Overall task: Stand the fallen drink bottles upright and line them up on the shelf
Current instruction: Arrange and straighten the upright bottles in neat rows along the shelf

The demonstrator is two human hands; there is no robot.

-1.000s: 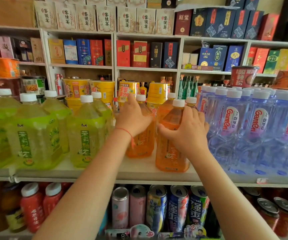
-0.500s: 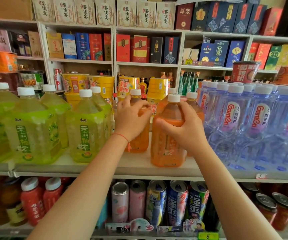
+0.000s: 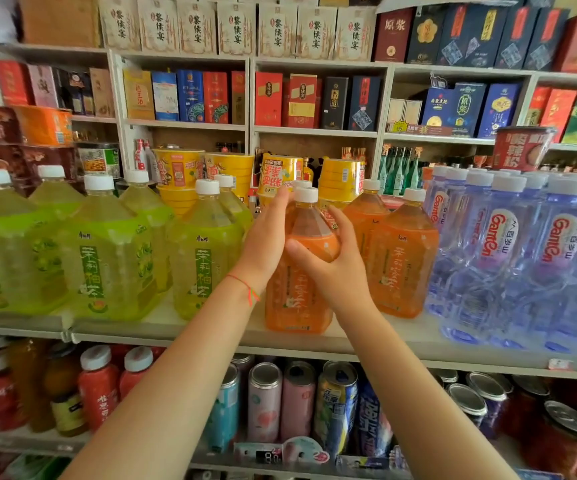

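An upright orange drink bottle [image 3: 297, 299] with a white cap stands near the front of the shelf [image 3: 211, 329]. My left hand [image 3: 266, 237] grips its left shoulder, fingers reaching up beside the cap. From the right, my right hand [image 3: 332, 261] wraps the same shoulder, with the thumb across the front. Two more orange bottles stand upright to the right, one in front [image 3: 401, 268] and one behind [image 3: 365, 216]. Another white cap shows just behind the held bottle.
Several large green tea bottles [image 3: 107, 251] fill the shelf's left side. Clear water bottles [image 3: 502, 258] crowd the right. Yellow noodle cups [image 3: 179, 171] stand behind. Cans [image 3: 266, 400] and red bottles sit on the lower shelf, and boxes line the upper shelves.
My right hand let go of the front orange bottle and joined my left hand on the other one. That bottle now stands further forward, left of the released one.
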